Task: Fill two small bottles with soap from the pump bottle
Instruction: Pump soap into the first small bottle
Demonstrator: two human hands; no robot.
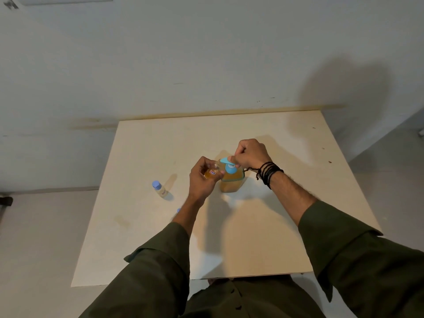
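The left hand (202,177) grips a small bottle (212,172) with its mouth under the spout, to catch soap. The right hand (250,154), curled, presses the pump bottle (231,181) head. Left of that grip stands a capped bottle (160,188), apparently awaiting filling.

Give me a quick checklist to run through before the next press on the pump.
1. Left hand grips the small bottle: ok.
2. Small bottle's mouth under the blue spout: cannot tell, fingers hide it.
3. Right hand on the pump head: ok.
4. Pump bottle upright on the table: ok.
5. Soap left in pump bottle: ok.
6. Capped bottle standing clear to the left: ok.
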